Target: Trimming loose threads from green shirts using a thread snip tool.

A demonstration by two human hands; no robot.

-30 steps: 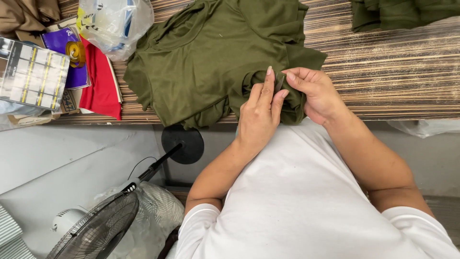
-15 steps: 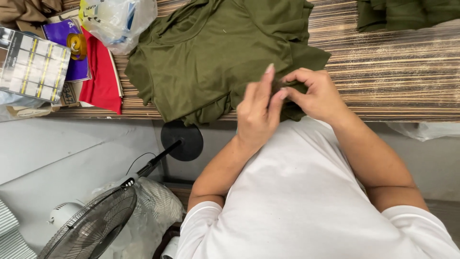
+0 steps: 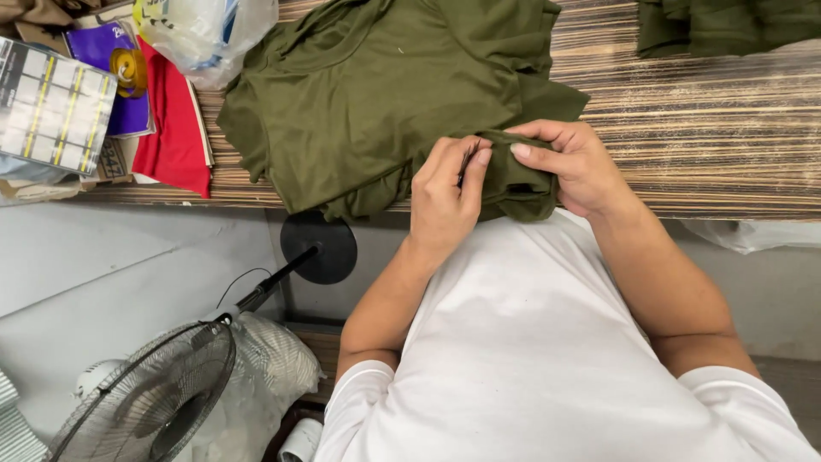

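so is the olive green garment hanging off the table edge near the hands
Yes, the olive green garment droops over the striped table edge where the left hand and right hand pinch it.

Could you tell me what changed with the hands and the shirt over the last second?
Little changed. The left hand curled its fingers in from a flatter, extended pose and now pinches the fold of the green shirt closer to the right hand. The right hand kept its grip on the same bunched edge. The shirt, the plastic bag and the fan stayed where they were.

garment [image 3: 385, 94]: matt olive cloth, soft, creased
surface [image 3: 710, 128]: streaked wood-grain finish, smooth
bag [image 3: 209, 30]: clear, glossy plastic
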